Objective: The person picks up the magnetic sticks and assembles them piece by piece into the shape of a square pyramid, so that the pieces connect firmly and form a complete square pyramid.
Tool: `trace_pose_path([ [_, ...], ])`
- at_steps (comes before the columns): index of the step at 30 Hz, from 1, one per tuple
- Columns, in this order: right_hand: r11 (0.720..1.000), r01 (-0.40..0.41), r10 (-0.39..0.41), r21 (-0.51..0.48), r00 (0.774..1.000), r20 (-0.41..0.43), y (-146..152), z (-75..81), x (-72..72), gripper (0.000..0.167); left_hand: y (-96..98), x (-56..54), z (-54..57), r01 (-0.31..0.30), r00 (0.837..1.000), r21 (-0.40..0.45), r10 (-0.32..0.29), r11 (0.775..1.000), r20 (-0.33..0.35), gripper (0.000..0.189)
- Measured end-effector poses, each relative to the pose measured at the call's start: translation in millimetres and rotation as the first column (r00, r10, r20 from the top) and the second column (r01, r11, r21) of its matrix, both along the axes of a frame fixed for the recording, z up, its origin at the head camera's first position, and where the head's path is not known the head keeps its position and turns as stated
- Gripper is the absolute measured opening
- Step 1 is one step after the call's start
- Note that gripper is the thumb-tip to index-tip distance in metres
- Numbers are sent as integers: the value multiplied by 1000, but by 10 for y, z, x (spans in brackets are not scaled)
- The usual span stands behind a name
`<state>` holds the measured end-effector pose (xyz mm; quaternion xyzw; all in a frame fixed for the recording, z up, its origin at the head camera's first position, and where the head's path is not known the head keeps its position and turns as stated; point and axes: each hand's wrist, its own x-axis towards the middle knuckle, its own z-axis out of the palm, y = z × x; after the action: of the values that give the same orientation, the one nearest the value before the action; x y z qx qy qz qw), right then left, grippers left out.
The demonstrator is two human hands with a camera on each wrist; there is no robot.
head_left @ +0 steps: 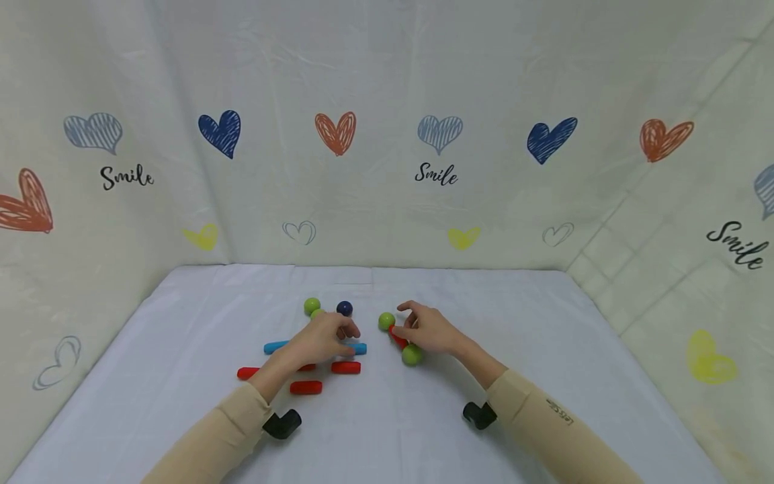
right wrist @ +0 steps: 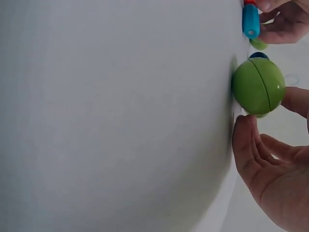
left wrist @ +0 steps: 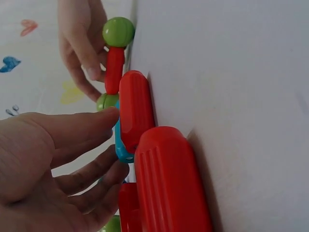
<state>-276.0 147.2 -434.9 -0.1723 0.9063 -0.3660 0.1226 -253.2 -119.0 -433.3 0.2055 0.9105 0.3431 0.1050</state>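
In the head view, my left hand [head_left: 320, 338] hovers over a blue stick [head_left: 359, 349], fingers loosely bent. In the left wrist view its thumb and fingertips are spread beside the blue stick [left wrist: 122, 145] and a red stick [left wrist: 136, 108], with nothing visibly gripped. My right hand [head_left: 431, 329] is at a red stick [head_left: 399, 338] that lies between two green balls, the far one [head_left: 386, 321] and the near one [head_left: 412, 355]. Its thumb and fingers stand apart around this piece. In the right wrist view, the near green ball [right wrist: 259, 86] hides the stick, so contact is unclear.
Left of centre lie more red sticks [head_left: 306, 388], another blue stick end [head_left: 275, 347], a dark blue ball [head_left: 345, 308] and green balls [head_left: 312, 306]. A white cloth covers the table [head_left: 387, 430]. Behind it hangs a curtain [head_left: 387, 202] printed with hearts.
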Motion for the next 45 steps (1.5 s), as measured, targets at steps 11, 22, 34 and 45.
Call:
trace_pose_path([
  [11, 1000, -27, 28, -15, 1000, 4, -86, 4, -27, 47, -22, -8, -8, 43, 999, -23, -43, 999, 17, 26],
  [22, 999, -26, 27, -45, 999, 30, -106, -32, -19, 43, -28, -28, -29, 70, 998, -26, -70, 997, 5, 25],
  [34, 996, 41, -37, -85, 998, 49, -78, -44, 44, 46, 22, -38, -17, 66, 998, -23, -67, 998, -3, 23],
  [45, 989, 78, -68, -129, 994, 81, -50, -61, 61, 47, 96, -114, -10, 57, 998, -9, -57, 998, -31, 24],
])
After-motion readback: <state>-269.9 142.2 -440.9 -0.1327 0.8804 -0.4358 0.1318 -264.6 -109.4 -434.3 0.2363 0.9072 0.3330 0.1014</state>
